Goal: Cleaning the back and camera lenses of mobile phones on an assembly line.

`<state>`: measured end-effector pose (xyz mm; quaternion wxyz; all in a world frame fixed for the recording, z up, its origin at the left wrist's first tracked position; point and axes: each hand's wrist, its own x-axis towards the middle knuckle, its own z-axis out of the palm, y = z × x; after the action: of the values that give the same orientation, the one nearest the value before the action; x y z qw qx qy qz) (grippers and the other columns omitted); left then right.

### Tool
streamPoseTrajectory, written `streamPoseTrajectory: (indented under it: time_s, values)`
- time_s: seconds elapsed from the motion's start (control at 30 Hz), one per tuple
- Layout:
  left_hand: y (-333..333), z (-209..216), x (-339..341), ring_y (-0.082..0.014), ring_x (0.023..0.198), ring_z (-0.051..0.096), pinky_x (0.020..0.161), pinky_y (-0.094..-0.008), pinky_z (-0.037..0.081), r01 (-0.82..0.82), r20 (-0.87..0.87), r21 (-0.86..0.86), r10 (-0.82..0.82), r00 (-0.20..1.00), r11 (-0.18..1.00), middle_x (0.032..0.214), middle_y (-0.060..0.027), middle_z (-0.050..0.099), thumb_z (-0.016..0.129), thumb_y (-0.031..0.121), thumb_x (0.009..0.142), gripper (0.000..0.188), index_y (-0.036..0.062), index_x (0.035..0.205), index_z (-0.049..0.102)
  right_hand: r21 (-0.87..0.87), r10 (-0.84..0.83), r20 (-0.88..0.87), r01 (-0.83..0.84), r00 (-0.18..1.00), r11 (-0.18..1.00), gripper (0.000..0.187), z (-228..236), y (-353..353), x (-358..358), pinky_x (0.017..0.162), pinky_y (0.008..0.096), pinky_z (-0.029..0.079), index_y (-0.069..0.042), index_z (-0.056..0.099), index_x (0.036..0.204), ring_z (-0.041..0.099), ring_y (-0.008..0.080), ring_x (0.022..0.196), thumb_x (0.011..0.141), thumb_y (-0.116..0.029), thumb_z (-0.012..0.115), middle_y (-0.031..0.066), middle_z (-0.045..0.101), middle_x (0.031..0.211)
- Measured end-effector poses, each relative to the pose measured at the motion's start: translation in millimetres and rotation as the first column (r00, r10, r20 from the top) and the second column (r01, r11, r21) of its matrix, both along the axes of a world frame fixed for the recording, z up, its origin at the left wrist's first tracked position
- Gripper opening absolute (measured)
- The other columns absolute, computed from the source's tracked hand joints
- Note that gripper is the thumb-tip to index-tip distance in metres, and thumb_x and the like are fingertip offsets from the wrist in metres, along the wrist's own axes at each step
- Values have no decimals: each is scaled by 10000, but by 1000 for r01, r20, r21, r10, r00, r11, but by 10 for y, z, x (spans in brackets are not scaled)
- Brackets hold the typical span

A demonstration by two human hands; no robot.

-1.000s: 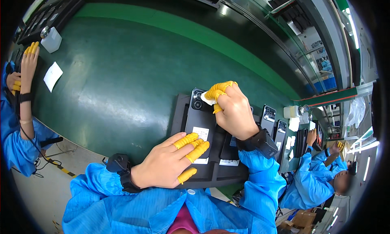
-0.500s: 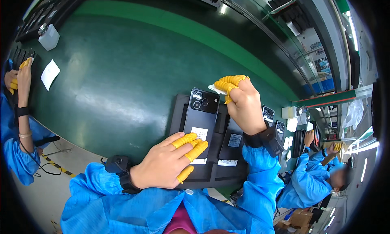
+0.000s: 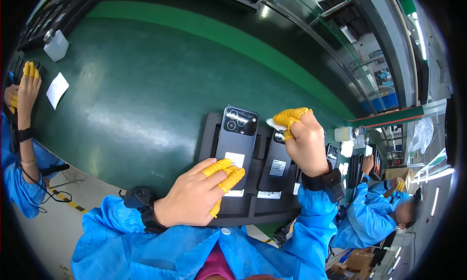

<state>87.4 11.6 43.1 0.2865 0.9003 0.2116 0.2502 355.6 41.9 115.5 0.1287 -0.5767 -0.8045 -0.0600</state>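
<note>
A dark smartphone [image 3: 236, 144] lies back up in a black foam tray [image 3: 207, 139], with labels on its lower half. My left hand [image 3: 197, 192], in yellow finger cots, rests on that lower half with its fingers stretched out flat. My right hand [image 3: 304, 139], also in yellow finger cots, pinches a folded white wipe [image 3: 276, 125]. It is over the top end of a second smartphone [image 3: 271, 170] in the tray, partly hiding its camera area. Whether the wipe touches that phone I cannot tell.
Another phone [image 3: 332, 153] lies beyond my right wrist. White bottles with metal tops [image 3: 57, 45] stand far left and right. A white sheet [image 3: 58, 90] lies on the green table [image 3: 141, 95]. Co-workers in blue sit left [image 3: 29, 153] and right [image 3: 365, 216].
My right hand has moved right with the wipe, from beside the first phone's camera to above the second phone's top. My left hand stays on the first phone.
</note>
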Motion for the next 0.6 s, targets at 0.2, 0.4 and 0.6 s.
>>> streamPoseTrajectory:
  time_s: [0.2, 0.4, 0.6]
  values:
    - [-19, -89, 32, -312, 1078, 614, 1100, -481, 397, -48, 76, 36, 45, 996, 998, 1073, -150, 630, 662, 130, 750, 607, 8, 1337, 570, 180, 314, -162, -285, 935, 941, 336, -153, 292, -467, 788, 399, 535, 9, 714, 926, 612, 342, 846, 617, 107, 624, 146, 651, 904]
    - [-24, -44, 19, -310, 1091, 607, 1105, -486, 390, -36, 51, 23, 35, 998, 999, 1094, -148, 634, 670, 144, 764, 580, 24, 1324, 583, 114, 241, -93, -230, 966, 967, 248, -332, 208, -420, 781, 411, 533, 35, 711, 852, 602, 332, 816, 610, 58, 663, 154, 629, 838]
    - [-15, -50, 28, -308, 1099, 607, 1106, -490, 388, -38, 63, 33, 36, 997, 999, 1105, -149, 634, 669, 143, 765, 569, 28, 1317, 589, 159, 355, -117, -336, 927, 928, 252, -333, 241, -616, 824, 403, 537, 21, 723, 900, 632, 318, 894, 655, 38, 665, 134, 659, 925]
